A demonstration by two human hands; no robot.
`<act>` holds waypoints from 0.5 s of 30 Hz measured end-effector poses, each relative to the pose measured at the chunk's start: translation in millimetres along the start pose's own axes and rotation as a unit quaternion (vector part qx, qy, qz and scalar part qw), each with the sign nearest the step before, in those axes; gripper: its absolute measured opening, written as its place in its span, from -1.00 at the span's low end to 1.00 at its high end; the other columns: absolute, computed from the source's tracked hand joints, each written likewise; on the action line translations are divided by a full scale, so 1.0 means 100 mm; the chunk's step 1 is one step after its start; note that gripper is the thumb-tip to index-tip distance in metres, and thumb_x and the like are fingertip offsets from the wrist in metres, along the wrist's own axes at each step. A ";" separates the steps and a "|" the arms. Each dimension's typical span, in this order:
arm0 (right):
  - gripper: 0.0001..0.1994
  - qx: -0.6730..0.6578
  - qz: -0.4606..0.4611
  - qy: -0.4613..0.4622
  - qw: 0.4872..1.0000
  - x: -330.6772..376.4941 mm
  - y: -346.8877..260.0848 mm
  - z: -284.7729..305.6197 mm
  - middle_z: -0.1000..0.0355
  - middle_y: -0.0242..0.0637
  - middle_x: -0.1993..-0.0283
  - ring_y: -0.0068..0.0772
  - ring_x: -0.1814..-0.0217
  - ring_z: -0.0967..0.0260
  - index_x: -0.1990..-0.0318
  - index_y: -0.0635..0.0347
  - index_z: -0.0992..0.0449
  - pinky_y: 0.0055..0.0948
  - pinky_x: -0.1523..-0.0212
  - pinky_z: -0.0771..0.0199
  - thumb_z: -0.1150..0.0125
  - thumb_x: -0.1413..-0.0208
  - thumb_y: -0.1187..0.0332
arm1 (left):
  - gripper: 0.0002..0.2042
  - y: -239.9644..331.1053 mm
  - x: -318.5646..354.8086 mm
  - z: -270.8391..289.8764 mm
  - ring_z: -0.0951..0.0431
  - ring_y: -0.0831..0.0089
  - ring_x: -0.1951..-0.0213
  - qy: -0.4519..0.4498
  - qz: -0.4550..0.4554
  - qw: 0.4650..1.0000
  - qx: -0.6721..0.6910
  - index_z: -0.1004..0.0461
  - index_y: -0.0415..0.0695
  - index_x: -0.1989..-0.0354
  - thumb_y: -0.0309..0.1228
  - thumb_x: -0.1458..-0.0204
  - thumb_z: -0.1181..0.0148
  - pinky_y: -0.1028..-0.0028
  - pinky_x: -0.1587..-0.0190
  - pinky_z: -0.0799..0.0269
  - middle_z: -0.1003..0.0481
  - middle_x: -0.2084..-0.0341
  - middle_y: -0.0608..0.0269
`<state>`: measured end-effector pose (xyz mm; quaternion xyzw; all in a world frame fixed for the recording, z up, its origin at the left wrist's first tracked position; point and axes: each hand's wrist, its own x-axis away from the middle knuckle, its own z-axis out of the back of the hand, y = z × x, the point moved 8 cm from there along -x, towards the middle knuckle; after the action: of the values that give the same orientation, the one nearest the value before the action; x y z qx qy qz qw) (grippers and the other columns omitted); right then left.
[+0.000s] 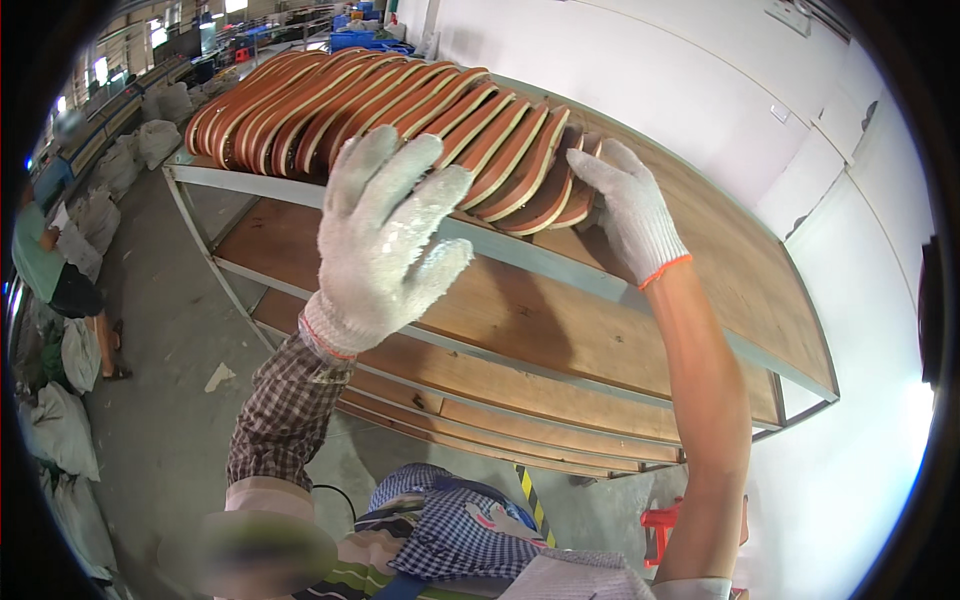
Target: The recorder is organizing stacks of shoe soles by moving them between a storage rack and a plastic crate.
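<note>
A long row of curved reddish-brown panels with cream edges point(340, 100) stands on edge, closely packed, along the top shelf of a metal-framed rack point(700, 200). My right hand point(630, 205), in a white knit glove with an orange cuff, is at the row's right end. Its thumb and fingers close about the upper edge of the last curved panel point(577, 205); the fingertips are partly hidden. My left hand point(385, 235), gloved alike, is raised before the middle of the row. Its fingers are spread and it holds nothing; whether it touches the panels I cannot tell.
Lower wooden shelves point(520, 320) lie beneath the top one. A white wall point(700, 80) runs behind the rack. At left, white sacks point(85, 350) line the aisle near another person point(60, 260). A red stool point(660, 530) stands at lower right; blue crates point(360, 38) are at the back.
</note>
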<state>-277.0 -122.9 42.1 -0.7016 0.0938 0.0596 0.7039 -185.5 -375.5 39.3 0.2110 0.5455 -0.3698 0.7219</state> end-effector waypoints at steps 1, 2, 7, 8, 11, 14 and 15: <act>-0.25 -0.011 0.018 0.020 1.000 0.05 -0.03 -0.01 -0.53 -0.14 -0.02 -0.42 0.01 -0.47 -0.44 0.50 -0.13 -0.44 -0.01 -0.48 -0.35 -0.21 0.32 | -0.42 0.02 -0.02 -0.07 -0.31 -0.06 -0.30 -0.020 0.000 1.000 0.017 -0.54 -0.06 -0.16 -0.36 0.16 -0.46 -0.07 -0.40 -0.14 -0.42 -0.21 0.08; -0.25 -0.009 0.017 0.025 1.000 0.01 0.02 0.04 -0.53 -0.14 -0.02 -0.42 0.01 -0.47 -0.44 0.50 -0.13 -0.44 -0.01 -0.48 -0.35 -0.21 0.32 | -0.39 0.04 -0.03 -0.14 -0.28 -0.07 -0.34 -0.041 -0.001 0.999 0.033 -0.52 -0.05 -0.21 -0.38 0.14 -0.45 -0.07 -0.42 -0.09 -0.39 -0.27 0.06; -0.24 0.044 0.021 0.023 0.999 -0.05 0.08 0.12 -0.51 -0.27 0.18 -0.60 0.39 -0.38 -0.42 0.52 -0.15 -0.52 0.49 -0.39 -0.36 -0.22 0.25 | -0.39 0.05 -0.01 -0.38 -0.29 -0.04 -0.33 -0.077 0.034 0.996 0.020 -0.52 0.03 -0.21 -0.35 0.15 -0.46 -0.10 -0.43 -0.05 -0.36 -0.29 0.05; -0.24 0.050 0.039 0.036 0.997 -0.06 0.09 0.14 -0.50 -0.27 0.19 -0.61 0.43 -0.37 -0.42 0.53 -0.15 -0.53 0.55 -0.36 -0.36 -0.22 0.24 | -0.39 0.03 0.00 -0.40 -0.29 -0.04 -0.33 -0.072 0.036 0.997 0.019 -0.52 0.05 -0.21 -0.35 0.15 -0.46 -0.10 -0.43 -0.04 -0.35 -0.29 0.05; -0.26 0.046 0.031 0.042 0.998 -0.05 0.12 0.13 -0.49 -0.27 0.17 -0.61 0.41 -0.38 -0.40 0.52 -0.18 -0.54 0.50 -0.39 -0.36 -0.22 0.22 | -0.41 0.02 0.01 -0.40 -0.32 -0.04 -0.30 -0.047 0.029 0.998 0.013 -0.54 0.05 -0.17 -0.30 0.16 -0.48 -0.10 -0.42 -0.06 -0.39 -0.23 0.03; -0.27 0.066 0.047 0.059 0.995 -0.05 0.10 0.12 -0.50 -0.24 0.11 -0.59 0.37 -0.41 -0.39 0.53 -0.21 -0.53 0.44 -0.43 -0.36 -0.22 0.20 | -0.43 0.01 0.02 -0.39 -0.35 -0.05 -0.27 -0.023 0.023 0.999 0.011 -0.57 0.06 -0.12 -0.25 0.18 -0.50 -0.11 -0.41 -0.06 -0.42 -0.19 0.02; -0.27 0.084 0.061 0.072 0.992 -0.04 0.07 0.12 -0.51 -0.22 0.08 -0.57 0.35 -0.42 -0.38 0.54 -0.22 -0.52 0.41 -0.45 -0.35 -0.22 0.19 | -0.42 0.01 0.02 -0.39 -0.35 -0.05 -0.27 -0.020 0.021 1.000 0.011 -0.57 0.06 -0.12 -0.25 0.19 -0.50 -0.11 -0.41 -0.06 -0.42 -0.18 0.02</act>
<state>-281.6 -110.4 35.8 -0.6352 0.1917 0.0439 0.7469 -209.1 -348.1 24.6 0.2232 0.5219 -0.3649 0.7380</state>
